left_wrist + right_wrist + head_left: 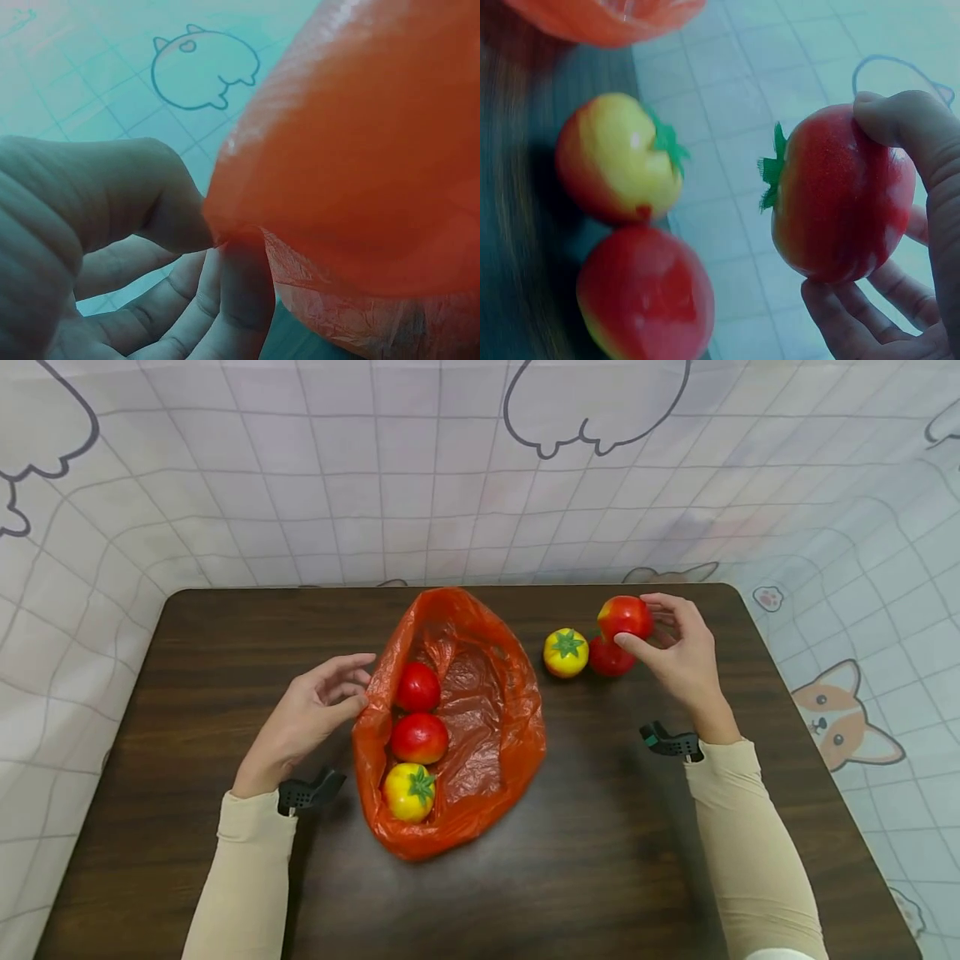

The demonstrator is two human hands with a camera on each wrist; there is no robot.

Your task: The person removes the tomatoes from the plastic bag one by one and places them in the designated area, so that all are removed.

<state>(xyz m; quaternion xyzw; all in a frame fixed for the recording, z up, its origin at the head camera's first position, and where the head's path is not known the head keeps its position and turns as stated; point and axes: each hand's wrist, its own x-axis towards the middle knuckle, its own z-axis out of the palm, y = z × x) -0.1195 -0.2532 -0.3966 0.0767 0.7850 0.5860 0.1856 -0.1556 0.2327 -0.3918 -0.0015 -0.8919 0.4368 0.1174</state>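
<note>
An orange-red plastic bag lies wide-mouthed on the table. Inside it, along the left side, are two red tomatoes and a yellow tomato with a green leafy top. My left hand pinches the bag's left rim between thumb and finger, clearly seen in the left wrist view. To the right of the bag, my right hand holds a glossy red tomato with thumb and fingertips, raised off the table. Below it sits another red tomato, touching a yellow-and-red tomato.
The dark wood-patterned table ends at a back edge just behind the bag and tomatoes. A white gridded cloth with cartoon animals hangs behind and at both sides. Each wrist wears a black camera strap.
</note>
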